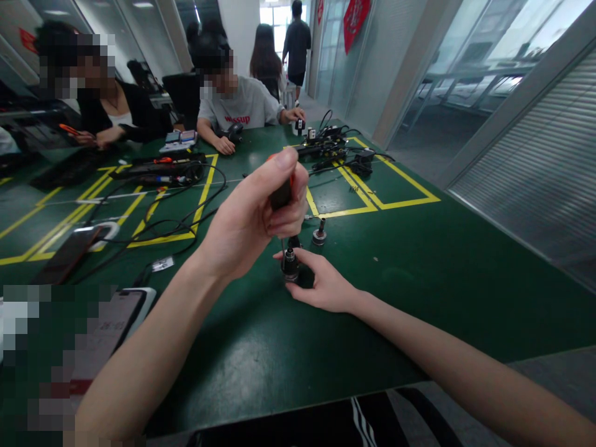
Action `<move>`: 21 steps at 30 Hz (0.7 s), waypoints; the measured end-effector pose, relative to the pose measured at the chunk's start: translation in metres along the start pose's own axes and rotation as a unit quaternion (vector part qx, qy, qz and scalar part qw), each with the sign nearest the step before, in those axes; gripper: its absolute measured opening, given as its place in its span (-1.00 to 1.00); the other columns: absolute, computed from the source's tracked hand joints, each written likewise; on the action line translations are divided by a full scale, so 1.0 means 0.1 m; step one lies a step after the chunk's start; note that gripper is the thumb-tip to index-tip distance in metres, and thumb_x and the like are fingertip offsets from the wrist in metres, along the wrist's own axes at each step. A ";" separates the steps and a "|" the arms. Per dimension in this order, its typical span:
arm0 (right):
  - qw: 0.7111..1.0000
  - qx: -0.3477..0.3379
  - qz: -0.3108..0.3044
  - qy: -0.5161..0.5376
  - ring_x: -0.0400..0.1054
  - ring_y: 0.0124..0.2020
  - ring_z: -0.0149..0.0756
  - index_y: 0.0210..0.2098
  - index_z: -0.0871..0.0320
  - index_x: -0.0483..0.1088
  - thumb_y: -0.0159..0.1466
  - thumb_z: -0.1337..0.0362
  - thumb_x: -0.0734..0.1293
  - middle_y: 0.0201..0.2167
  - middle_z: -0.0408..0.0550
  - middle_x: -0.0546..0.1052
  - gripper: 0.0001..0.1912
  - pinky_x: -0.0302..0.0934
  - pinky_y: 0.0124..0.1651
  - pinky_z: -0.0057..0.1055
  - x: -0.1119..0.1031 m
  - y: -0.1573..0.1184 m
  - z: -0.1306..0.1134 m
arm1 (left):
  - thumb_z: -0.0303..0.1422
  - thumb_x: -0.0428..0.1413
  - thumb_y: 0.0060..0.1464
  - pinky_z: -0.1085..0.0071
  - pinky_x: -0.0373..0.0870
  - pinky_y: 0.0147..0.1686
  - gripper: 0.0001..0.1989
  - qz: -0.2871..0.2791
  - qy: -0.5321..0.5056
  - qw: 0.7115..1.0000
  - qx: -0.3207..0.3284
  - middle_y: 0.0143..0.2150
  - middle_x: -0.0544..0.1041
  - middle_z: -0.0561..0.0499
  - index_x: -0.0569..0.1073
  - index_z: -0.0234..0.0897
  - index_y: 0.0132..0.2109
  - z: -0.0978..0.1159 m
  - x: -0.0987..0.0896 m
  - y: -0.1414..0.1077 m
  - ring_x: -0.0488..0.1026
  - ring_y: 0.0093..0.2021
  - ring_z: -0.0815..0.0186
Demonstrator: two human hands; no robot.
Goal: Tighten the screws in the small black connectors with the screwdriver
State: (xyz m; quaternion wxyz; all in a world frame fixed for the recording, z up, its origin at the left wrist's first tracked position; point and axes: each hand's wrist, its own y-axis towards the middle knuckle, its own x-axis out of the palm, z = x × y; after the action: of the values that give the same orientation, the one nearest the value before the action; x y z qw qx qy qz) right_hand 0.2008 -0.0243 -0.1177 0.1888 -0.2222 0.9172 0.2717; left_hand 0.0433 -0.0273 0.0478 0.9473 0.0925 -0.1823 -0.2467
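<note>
My left hand (251, 214) is closed around the black and orange handle of a screwdriver (282, 196), which points down with its thin shaft showing below my fingers. The shaft reaches a small dark cylindrical connector part (290, 268) with a metal ring at its base, upright on the green table (400, 310). Around that part my right hand (328, 287) closes its thumb and fingers from the right. Just behind stands a similar connector part (320, 233) with a narrow black top. Another dark piece is partly hidden beneath my left hand. Whether the tip sits in a screw, I cannot tell.
Phones (125, 323) and black cables (181, 230) lie on the left. Tools in a black tray (162, 167) are farther back. A heap of black cables and adapters (330, 146) is at the far middle. Two people (239, 102) sit across the table.
</note>
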 end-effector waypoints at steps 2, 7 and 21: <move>0.999 0.011 -0.021 0.032 0.58 -0.02 -0.12 0.04 0.18 0.48 0.25 0.38 0.38 -0.07 0.04 0.66 -0.65 0.42 0.12 -0.18 -0.02 -0.01 -0.01 | -0.38 -0.12 0.45 0.51 -0.02 -0.58 -0.55 -0.001 0.000 1.000 0.001 -0.59 0.08 0.15 0.39 -0.32 -0.45 0.00 0.00 0.00 -0.03 -0.62 0.51; 0.999 0.041 -0.006 0.000 0.56 -0.23 -0.17 -0.10 0.19 0.49 0.22 0.17 0.57 -0.22 -0.02 0.66 -0.65 0.44 -0.11 -0.28 -0.01 0.00 -0.01 | -0.38 -0.10 0.43 0.50 -0.03 -0.58 -0.56 0.000 0.005 1.000 0.005 -0.60 0.07 0.15 0.38 -0.31 -0.45 -0.01 -0.01 0.01 -0.02 -0.62 0.50; 0.996 0.030 -0.078 0.017 0.60 -0.16 -0.15 -0.07 0.20 0.56 0.27 0.18 0.55 -0.16 0.02 0.70 -0.70 0.47 -0.03 -0.25 -0.04 0.01 -0.03 | -0.37 -0.09 0.44 0.51 0.02 -0.57 -0.57 -0.002 -0.005 1.000 0.005 -0.57 0.11 0.14 0.39 -0.33 -0.44 -0.01 0.00 -0.01 0.02 -0.61 0.51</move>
State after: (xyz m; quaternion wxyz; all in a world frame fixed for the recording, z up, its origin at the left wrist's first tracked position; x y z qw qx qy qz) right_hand 0.2027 -0.0243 -0.1135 0.2007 -0.2919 0.9078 0.2245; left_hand 0.0431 -0.0279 0.0461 0.9455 0.0960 -0.1879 -0.2482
